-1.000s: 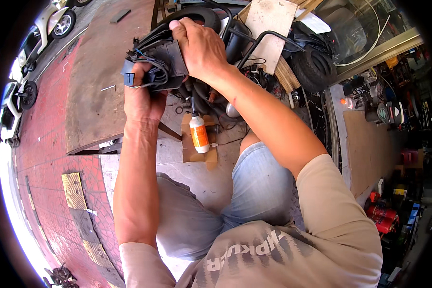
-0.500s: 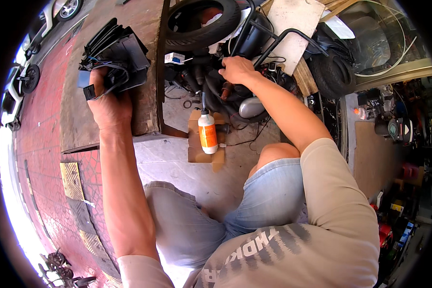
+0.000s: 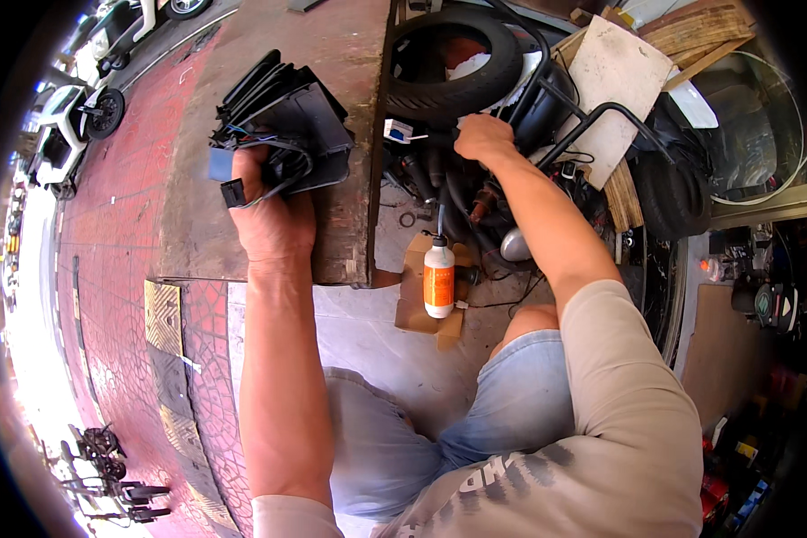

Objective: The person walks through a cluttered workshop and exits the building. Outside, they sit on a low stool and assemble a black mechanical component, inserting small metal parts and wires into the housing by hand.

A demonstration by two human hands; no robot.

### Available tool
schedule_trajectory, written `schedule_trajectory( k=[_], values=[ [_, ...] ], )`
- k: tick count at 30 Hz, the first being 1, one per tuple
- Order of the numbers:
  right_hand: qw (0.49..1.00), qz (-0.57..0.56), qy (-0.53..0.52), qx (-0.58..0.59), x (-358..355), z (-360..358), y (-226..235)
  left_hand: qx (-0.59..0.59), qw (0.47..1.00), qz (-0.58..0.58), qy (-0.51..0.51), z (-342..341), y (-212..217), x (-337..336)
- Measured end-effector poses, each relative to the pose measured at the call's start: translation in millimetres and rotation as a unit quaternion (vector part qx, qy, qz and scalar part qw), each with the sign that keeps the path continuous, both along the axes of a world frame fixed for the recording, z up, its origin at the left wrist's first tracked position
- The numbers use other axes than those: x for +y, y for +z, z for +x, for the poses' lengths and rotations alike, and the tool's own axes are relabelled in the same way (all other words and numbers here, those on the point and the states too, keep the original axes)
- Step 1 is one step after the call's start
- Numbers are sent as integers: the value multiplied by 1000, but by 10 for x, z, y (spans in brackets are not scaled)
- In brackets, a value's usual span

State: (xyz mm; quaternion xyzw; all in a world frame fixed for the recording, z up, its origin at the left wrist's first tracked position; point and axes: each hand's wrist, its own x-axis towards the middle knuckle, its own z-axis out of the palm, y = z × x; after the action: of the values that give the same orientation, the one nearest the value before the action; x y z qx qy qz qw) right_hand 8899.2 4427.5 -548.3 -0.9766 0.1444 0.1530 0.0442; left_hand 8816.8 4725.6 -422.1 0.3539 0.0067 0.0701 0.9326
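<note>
My left hand [image 3: 273, 211] is closed around a bundle of black finned plastic units [image 3: 287, 121] with thin wires and a small connector, lifted over the worn wooden tabletop [image 3: 184, 215]. My right hand [image 3: 486, 139] reaches into a heap of parts on the far side, its fingers curled beside a dark cylindrical piece [image 3: 438, 141]. What those fingers grip is hidden. Below stands a white bottle with an orange label [image 3: 438, 282] and a thin spout, on a flattened cardboard piece [image 3: 411, 305].
A black tyre [image 3: 462, 103] lies beyond the heap, near a small white-and-blue box [image 3: 399, 132]. Bent black tubing [image 3: 614, 108] and a pale board [image 3: 610, 94] rise at the right. More tyres [image 3: 677, 197] stand there. Parked motorbikes [image 3: 67, 139] are at far left.
The view has turned left, so the scene sits further right. My right hand has moved left among the parts, closer to the small box. The left hand keeps hold of the black bundle.
</note>
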Motion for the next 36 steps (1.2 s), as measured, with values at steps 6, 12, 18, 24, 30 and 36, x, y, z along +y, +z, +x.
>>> schedule_trajectory(
  k=[6, 12, 18, 24, 30, 36],
  values=[
    [778, 562, 9, -282, -149, -511, 1519, -29, 998, 50, 36, 49, -59, -29],
    [728, 493, 255, -402, 770, -1144, 2336, 2, 999, 31, 11, -62, 125, -20],
    [758, 452, 209, -421, 1087, -1257, 2259, 11, 999, 25, -27, -48, 37, 36],
    [747, 441, 212, -450, 916, -1257, 2316, 44, 992, -60, -102, -185, 144, 153],
    [747, 465, 248, -405, 1064, -1257, 2250, 42, 991, -2, -125, -209, 190, 151],
    [734, 529, 225, -361, 1115, -1195, 2262, 32, 990, 15, -137, -132, 95, 139]
  ],
)
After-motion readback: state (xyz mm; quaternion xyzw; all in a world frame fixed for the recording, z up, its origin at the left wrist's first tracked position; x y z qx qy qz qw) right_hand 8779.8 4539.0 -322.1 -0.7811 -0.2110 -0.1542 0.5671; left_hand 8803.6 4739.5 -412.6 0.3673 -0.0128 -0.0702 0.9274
